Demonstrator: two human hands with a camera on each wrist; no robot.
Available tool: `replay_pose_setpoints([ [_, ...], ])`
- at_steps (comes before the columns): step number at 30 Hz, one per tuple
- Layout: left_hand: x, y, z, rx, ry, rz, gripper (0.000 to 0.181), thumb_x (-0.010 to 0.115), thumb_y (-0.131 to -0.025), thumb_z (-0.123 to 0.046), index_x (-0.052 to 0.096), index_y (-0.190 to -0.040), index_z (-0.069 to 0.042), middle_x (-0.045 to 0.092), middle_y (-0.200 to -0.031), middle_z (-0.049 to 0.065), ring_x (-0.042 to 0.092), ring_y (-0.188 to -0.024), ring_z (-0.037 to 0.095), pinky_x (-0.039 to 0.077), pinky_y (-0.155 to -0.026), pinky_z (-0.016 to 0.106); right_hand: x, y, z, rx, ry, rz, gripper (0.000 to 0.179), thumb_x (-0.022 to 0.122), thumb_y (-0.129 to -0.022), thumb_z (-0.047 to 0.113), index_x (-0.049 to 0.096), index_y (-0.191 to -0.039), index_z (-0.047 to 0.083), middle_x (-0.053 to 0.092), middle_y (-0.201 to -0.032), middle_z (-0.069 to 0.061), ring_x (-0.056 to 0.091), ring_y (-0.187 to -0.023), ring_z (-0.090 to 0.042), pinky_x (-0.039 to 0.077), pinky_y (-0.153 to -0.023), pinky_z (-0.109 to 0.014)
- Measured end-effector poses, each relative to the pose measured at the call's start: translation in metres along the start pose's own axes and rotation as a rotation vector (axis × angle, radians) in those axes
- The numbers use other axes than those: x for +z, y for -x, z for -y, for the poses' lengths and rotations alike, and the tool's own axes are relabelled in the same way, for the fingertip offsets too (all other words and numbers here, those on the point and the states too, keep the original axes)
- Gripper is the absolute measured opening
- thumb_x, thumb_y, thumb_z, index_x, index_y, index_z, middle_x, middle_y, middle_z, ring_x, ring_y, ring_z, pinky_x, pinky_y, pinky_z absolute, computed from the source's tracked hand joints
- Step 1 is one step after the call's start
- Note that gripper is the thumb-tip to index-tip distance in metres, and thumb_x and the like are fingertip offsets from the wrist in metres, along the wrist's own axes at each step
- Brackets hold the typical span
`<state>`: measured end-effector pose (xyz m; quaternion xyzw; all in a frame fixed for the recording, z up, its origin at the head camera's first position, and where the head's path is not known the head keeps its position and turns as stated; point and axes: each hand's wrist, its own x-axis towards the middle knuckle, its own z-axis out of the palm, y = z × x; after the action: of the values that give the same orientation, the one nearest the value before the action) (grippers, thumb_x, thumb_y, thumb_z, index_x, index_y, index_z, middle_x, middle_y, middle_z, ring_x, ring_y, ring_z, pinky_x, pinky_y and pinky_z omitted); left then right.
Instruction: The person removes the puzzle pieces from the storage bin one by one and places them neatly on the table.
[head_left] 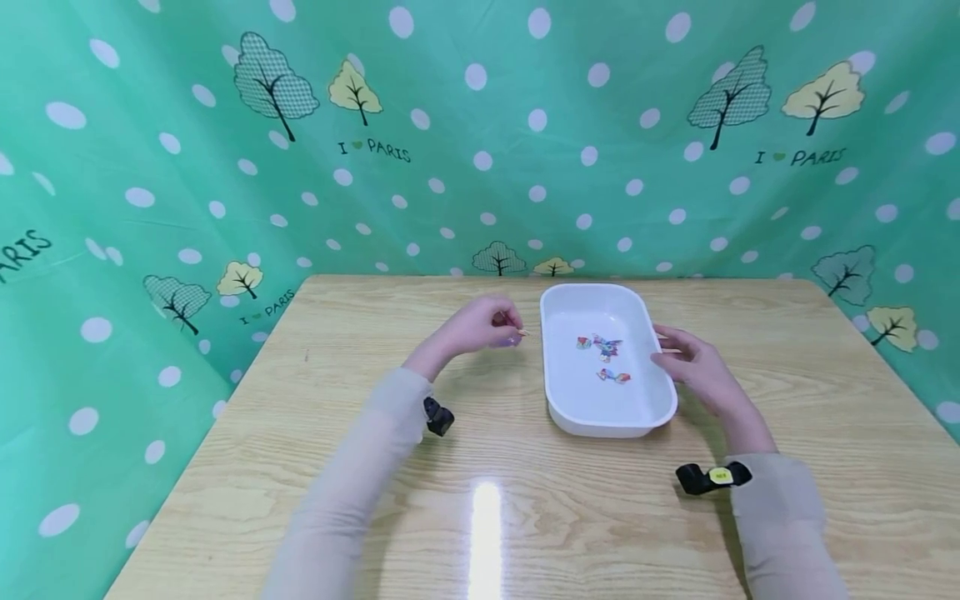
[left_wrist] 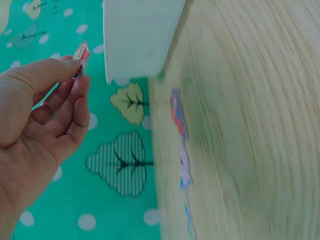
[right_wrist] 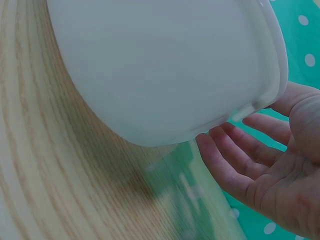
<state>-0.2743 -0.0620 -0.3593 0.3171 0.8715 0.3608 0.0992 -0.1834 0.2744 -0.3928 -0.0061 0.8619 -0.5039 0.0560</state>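
Note:
My left hand [head_left: 483, 323] is left of the white plastic basin [head_left: 555, 392], pinching a small printed piece [left_wrist: 81, 59] between thumb and fingertips. Red and white print shows on that piece in the left wrist view; its exact kind is unclear. At the basin's right side, my right hand [head_left: 697, 367] holds the rim, with the thumb at the edge and the fingers against the outer wall [right_wrist: 165, 90]. Several small colourful pieces [head_left: 607, 347] lie on the basin's floor.
A row of small colourful pieces [left_wrist: 177, 115] lies on the wooden table [head_left: 300, 433] in the left wrist view. A green dotted cloth [head_left: 510, 208] with printed trees hangs behind the table and along its sides.

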Motion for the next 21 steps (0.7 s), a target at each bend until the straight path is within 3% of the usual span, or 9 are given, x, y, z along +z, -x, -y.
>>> replay_pose_setpoints([
  [4, -0.008, 0.008, 0.014, -0.033, -0.034, -0.035, 0.008, 0.061, -0.085, -0.009, 0.064, -0.092, -0.006, 0.062, -0.088, 0.001, 0.057, -0.079, 0.012, 0.048, -0.073, 0.023, 0.0, 0.001, 0.001, 0.001, 0.0, -0.002, 0.061, 0.052, -0.092, 0.028, 0.025, -0.143, 0.009, 0.038, -0.133, -0.025, 0.044, -0.113, -0.033, 0.049, -0.072, -0.02],
  [10, -0.015, 0.018, 0.036, -0.077, -0.014, -0.072, 0.007, 0.06, -0.085, -0.008, 0.064, -0.091, -0.007, 0.064, -0.089, 0.004, 0.058, -0.079, 0.014, 0.05, -0.072, 0.024, -0.001, 0.002, 0.002, -0.002, -0.005, -0.002, 0.061, 0.053, -0.092, 0.027, 0.025, -0.143, 0.009, 0.039, -0.132, -0.025, 0.045, -0.111, -0.031, 0.049, -0.072, -0.021],
  [18, -0.028, 0.032, 0.06, -0.202, -0.039, -0.169, 0.007, 0.059, -0.087, -0.009, 0.065, -0.09, -0.008, 0.064, -0.091, 0.005, 0.058, -0.082, 0.018, 0.049, -0.073, 0.029, -0.002, 0.001, 0.001, -0.003, -0.007, 0.001, 0.061, 0.054, -0.091, 0.027, 0.026, -0.143, 0.009, 0.041, -0.13, -0.023, 0.049, -0.097, -0.011, 0.05, -0.072, -0.021],
  [21, -0.032, 0.037, 0.069, -0.246, -0.054, -0.19, 0.009, 0.058, -0.087, -0.008, 0.066, -0.092, -0.007, 0.064, -0.093, 0.007, 0.057, -0.085, 0.02, 0.048, -0.076, 0.031, -0.002, 0.001, 0.0, -0.003, -0.007, 0.001, 0.061, 0.054, -0.091, 0.028, 0.026, -0.143, 0.009, 0.041, -0.13, -0.023, 0.049, -0.096, -0.011, 0.05, -0.072, -0.021],
])
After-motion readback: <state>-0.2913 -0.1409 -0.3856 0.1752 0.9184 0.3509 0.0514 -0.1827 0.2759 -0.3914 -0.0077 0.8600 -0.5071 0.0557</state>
